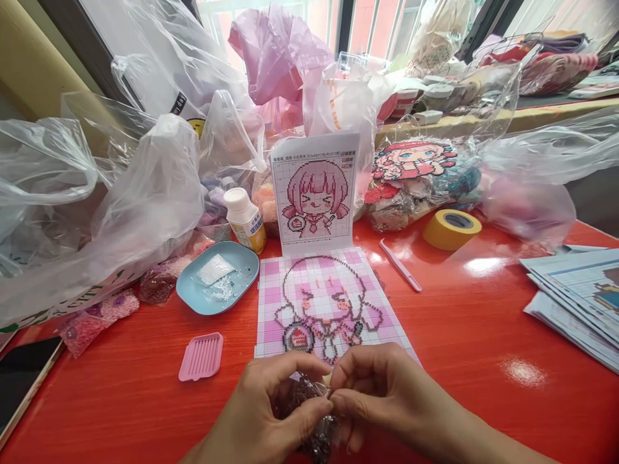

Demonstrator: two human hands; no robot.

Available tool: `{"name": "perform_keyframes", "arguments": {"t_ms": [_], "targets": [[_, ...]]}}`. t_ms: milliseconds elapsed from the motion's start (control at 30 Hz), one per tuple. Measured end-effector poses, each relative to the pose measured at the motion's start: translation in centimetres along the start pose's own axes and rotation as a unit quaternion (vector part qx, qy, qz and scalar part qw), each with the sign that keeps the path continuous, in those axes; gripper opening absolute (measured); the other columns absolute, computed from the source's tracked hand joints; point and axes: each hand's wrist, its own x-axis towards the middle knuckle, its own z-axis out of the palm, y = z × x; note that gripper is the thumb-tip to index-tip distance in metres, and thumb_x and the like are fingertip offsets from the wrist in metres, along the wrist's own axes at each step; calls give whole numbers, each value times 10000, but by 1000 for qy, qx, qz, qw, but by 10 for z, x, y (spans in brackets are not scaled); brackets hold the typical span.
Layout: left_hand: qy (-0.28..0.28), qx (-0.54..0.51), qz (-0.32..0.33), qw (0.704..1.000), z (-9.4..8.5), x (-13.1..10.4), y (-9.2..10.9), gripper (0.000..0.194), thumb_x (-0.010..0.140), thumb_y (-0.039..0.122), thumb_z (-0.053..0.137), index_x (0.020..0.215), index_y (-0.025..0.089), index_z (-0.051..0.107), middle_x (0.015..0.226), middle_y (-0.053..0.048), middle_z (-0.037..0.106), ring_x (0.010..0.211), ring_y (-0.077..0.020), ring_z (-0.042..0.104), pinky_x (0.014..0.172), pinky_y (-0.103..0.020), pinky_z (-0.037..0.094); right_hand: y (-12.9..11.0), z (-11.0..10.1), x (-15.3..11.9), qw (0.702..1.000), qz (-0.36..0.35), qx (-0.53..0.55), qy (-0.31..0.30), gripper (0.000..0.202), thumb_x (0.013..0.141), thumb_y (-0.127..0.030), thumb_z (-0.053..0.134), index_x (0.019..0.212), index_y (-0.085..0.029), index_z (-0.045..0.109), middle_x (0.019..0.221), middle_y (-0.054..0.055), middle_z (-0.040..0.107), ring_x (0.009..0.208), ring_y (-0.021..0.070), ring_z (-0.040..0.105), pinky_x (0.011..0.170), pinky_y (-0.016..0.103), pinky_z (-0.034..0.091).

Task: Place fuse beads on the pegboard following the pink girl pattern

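At the near edge of the red table, my left hand (275, 409) is closed around a clear plastic bag of dark beads (319, 438). My right hand (372, 393) pinches the top of the same bag, its fingertips touching those of the left. Just beyond both hands lies a pegboard (387, 322) with a pink and white checked ground and a bead outline of a cartoon girl. Behind the board a printed pattern sheet (314, 193) stands upright, showing a pink-haired figure on a grid. Part of the bag is hidden by my fingers.
Left of the board are a blue dish (217, 303) with a white packet, a pink ridged tray (202, 356) and a white-capped bottle (244, 219). To the right lie pink tweezers (400, 265), yellow tape (452, 229) and papers (580, 303). Plastic bags (149, 187) crowd the back.
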Motion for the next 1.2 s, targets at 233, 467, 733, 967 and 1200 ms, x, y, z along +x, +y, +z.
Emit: {"name": "perform_keyframes", "arguments": {"t_ms": [233,467,733,967,1200], "targets": [[54,37,61,996,6,3,-6,137,798,282,609,823,149,630,596,4,575,497,-96,529,461,-198,425,-2,3,-5,950,-104,-286,62,100,806,-241,572,745,-165,593,600,15,643,529,105,596,499,188,454],[51,-37,81,995,15,1,-6,128,803,267,617,826,142,636,606,-24,643,516,-154,648,504,-245,525,12,5,-12,788,-307,-518,127,129,763,-79,477,754,-195,533,561,-17,557,448,90,524,434,176,390],[112,44,90,989,23,-13,-20,140,816,270,597,824,155,676,648,-52,677,551,-159,639,537,-251,542,19,9,-12,792,-297,-520,120,147,763,-60,460,791,-188,526,598,-1,587,459,93,546,432,174,392],[169,-10,80,982,34,-23,-41,154,800,315,640,852,190,713,730,-40,682,595,-148,635,556,-215,548,28,8,-11,867,-233,-428,107,75,781,-167,487,748,-189,551,558,-10,565,451,81,500,425,170,389],[170,-64,53,982,36,-22,-44,181,771,346,682,852,192,728,733,-38,710,632,-144,649,589,-180,537,21,8,-7,936,-128,-324,59,76,741,-239,530,684,-188,527,516,-48,468,446,64,393,423,176,328]]}}
